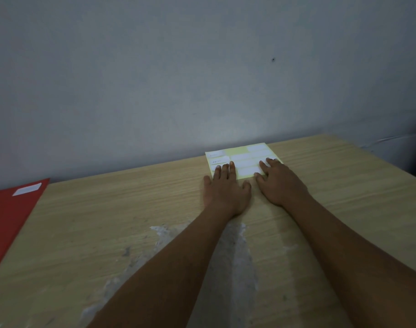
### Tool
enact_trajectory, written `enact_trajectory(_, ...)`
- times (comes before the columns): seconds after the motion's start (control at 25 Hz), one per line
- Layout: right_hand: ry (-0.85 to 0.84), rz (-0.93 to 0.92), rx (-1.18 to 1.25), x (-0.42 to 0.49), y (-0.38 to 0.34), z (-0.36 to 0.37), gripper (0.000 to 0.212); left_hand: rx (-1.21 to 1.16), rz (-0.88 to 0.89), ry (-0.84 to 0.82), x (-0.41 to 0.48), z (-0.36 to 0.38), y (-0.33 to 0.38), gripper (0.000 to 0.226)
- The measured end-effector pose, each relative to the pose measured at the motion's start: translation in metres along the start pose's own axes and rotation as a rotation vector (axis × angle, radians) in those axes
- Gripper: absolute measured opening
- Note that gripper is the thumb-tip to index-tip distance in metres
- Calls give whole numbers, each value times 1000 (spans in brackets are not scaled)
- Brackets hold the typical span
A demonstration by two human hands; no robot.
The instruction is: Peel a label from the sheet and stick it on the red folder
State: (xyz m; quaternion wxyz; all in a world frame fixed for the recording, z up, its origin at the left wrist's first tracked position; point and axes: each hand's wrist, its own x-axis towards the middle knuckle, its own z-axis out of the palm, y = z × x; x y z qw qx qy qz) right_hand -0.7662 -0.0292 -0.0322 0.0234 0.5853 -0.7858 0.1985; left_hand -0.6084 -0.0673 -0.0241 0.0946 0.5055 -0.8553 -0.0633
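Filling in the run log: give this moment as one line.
left hand flat, fingers on label sheet | right hand flat on sheet | red folder far left, one label on it

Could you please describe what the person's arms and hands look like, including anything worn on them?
Both forearms are bare as far as the picture shows: no sleeves reach into view. The left hand and the right hand wear no gloves, and no rings, watch or bracelets can be made out. The fingernails look short and unpainted, though the dim light hides fine detail.
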Motion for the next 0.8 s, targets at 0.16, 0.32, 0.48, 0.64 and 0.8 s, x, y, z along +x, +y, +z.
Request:
enact_trajectory(0.16, 16, -1, -12, -3, -1, -1, 56, 2, 3, 13, 1, 0, -1, 76)
enact_trajectory(0.32, 13, 10, -1, -3, -2, 0, 57, 10, 5, 19, -1, 0, 0, 76)
enact_trajectory(0.48, 17, 10, -3, -4, -1, 0, 57, -5, 10, 39, -1, 0, -1, 77)
enact_trajectory(0.64, 75, 3, 79, -3, 0, 1, 55, -90, 13, 116, 1, 3, -2, 79)
enact_trajectory(0.8, 272, 4, 139, -14, -1, -1, 42, -235, 27, 245, -7, 2, -4, 72)
